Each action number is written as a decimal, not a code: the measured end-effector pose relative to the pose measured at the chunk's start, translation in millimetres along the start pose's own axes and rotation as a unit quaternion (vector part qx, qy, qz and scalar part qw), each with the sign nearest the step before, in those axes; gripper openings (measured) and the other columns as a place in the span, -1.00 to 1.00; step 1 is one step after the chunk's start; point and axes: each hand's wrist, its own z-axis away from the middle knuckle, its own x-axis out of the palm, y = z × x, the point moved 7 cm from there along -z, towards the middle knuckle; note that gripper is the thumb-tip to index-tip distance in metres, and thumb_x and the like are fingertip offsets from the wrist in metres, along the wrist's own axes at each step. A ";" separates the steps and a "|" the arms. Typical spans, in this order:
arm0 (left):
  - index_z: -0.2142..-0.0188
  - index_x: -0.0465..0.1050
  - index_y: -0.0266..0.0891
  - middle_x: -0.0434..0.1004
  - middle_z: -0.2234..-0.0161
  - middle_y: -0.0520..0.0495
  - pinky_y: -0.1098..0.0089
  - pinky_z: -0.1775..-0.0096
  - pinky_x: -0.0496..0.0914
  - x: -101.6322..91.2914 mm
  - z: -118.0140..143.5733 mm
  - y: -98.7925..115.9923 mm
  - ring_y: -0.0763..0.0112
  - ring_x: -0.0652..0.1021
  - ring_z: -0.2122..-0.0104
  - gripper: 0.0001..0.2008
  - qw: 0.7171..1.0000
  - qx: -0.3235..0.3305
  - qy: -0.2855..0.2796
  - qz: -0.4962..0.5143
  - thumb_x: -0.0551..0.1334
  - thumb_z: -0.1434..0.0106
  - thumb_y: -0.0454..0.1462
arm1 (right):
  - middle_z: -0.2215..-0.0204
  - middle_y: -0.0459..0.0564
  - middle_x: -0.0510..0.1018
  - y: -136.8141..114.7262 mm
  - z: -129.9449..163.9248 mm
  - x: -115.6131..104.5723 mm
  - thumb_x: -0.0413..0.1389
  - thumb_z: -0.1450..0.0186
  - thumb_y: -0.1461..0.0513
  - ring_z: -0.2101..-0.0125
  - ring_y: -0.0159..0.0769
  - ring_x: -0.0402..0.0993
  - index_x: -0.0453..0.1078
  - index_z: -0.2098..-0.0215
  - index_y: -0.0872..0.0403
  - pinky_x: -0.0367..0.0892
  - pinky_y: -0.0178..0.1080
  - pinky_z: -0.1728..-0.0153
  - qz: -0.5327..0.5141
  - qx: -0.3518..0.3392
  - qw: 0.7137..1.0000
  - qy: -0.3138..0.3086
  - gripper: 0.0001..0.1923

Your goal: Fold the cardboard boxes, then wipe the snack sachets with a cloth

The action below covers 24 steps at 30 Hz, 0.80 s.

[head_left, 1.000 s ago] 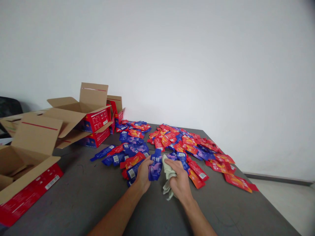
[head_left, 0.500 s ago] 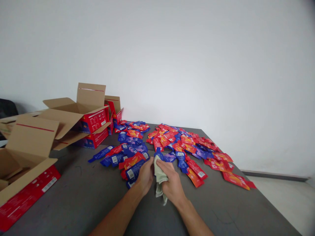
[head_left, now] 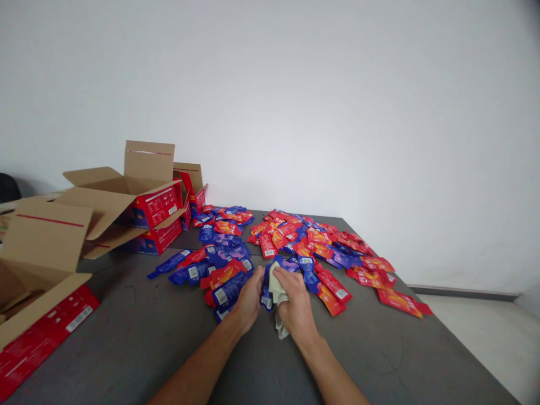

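Over the middle of the dark table, my left hand (head_left: 251,298) is closed on the left edge of a blue pouch (head_left: 266,292). My right hand (head_left: 296,301) grips a pale green cloth (head_left: 277,288), which lies against the pouch's face; the cloth's loose end hangs below my fingers. Much of the pouch is hidden by the cloth and my hands. To the left of my left hand is a pile of blue and red pouches (head_left: 230,289). Beyond my right hand lie a red pouch (head_left: 333,283) and an orange-red one (head_left: 329,299).
A large heap of red and blue pouches (head_left: 291,230) spreads across the back and right of the table (head_left: 139,343). Open cardboard boxes with red printed sides (head_left: 158,208) are stacked at the left, and another open box (head_left: 50,320) stands nearer. A white wall is behind.
The cloth in my right hand has shifted slightly right on the pouch, showing more blue between my hands. My left hand keeps its hold. The view has turned a little.
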 end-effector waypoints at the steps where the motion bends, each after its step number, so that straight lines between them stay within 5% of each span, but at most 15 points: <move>1: 0.11 0.51 -0.26 0.63 0.16 -0.13 0.29 0.00 0.40 0.8 0.8 1.0 0.22 0.57 0.09 -0.70 1.000 -0.002 -0.007 -0.004 0.18 -0.30 -0.12 | -0.10 0.03 0.48 -0.4 0.1 1.4 -0.10 0.06 0.57 -0.05 -0.14 0.33 0.39 -0.14 0.02 0.32 -0.02 -0.07 0.001 -0.004 1.000 -0.006 -0.17; 6: 0.20 0.47 -0.30 0.59 0.33 -0.10 0.36 0.20 0.44 -1.8 -1.2 3.8 0.30 0.58 0.29 -0.69 0.999 -0.013 -0.045 0.011 0.22 -0.25 -0.08 | -0.07 -0.04 0.52 -17.9 -0.5 13.6 -0.04 0.07 0.54 0.04 -0.17 0.38 0.43 -0.10 -0.06 0.36 -0.08 0.02 -0.033 -0.046 0.993 -0.099 -0.19; 9: 0.24 0.42 -0.25 0.49 0.47 0.05 0.45 0.37 0.38 -8.6 -2.7 6.6 0.45 0.50 0.48 -0.77 1.000 0.012 -0.008 0.027 0.31 -0.15 -0.18 | -0.05 -0.06 0.54 -27.2 -1.3 14.4 -0.04 0.09 0.54 0.04 -0.19 0.39 0.46 -0.07 -0.07 0.35 -0.10 0.00 -0.045 -0.054 0.989 -0.132 -0.20; 13: 0.30 0.39 -0.22 0.41 0.52 0.13 0.53 0.45 0.28 -5.8 0.6 14.4 0.55 0.42 0.56 -0.79 0.997 0.067 -0.007 -0.024 0.29 -0.01 -0.36 | 0.01 -0.09 0.58 -27.6 -1.3 12.0 -0.04 0.06 0.55 0.08 -0.21 0.41 0.51 0.00 -0.08 0.36 -0.13 0.04 -0.045 -0.038 0.990 -0.131 -0.26; 17: 0.20 0.45 -0.22 0.52 0.44 0.04 0.45 0.35 0.37 -11.4 0.9 32.4 0.41 0.51 0.43 -0.66 0.979 0.125 0.024 -0.160 0.19 0.03 -0.40 | 0.06 -0.08 0.60 -13.3 -0.8 6.9 -0.04 0.07 0.55 0.13 -0.19 0.42 0.52 0.02 -0.06 0.39 -0.14 0.09 -0.030 0.002 0.996 -0.089 -0.27; 20: -0.01 0.43 -0.20 0.58 0.16 -0.09 0.29 0.05 0.40 -18.9 2.5 62.5 0.20 0.53 0.08 -0.47 0.897 0.256 0.077 -0.352 0.16 0.02 -0.42 | 0.07 -0.06 0.60 -0.8 -1.0 2.1 -0.05 0.10 0.56 0.10 -0.17 0.43 0.53 0.03 -0.03 0.40 -0.14 0.06 -0.015 0.027 0.998 -0.060 -0.26; 24: -0.31 0.10 -0.30 0.24 -0.27 -0.23 0.18 -0.26 0.11 -19.8 1.4 79.0 0.19 0.21 -0.29 -0.24 0.709 0.345 0.104 -0.606 0.05 -0.06 -0.50 | 0.09 -0.06 0.61 7.1 -0.8 2.6 -0.05 0.08 0.56 0.09 -0.16 0.45 0.54 0.05 -0.01 0.40 -0.14 0.04 0.003 0.043 0.997 -0.061 -0.28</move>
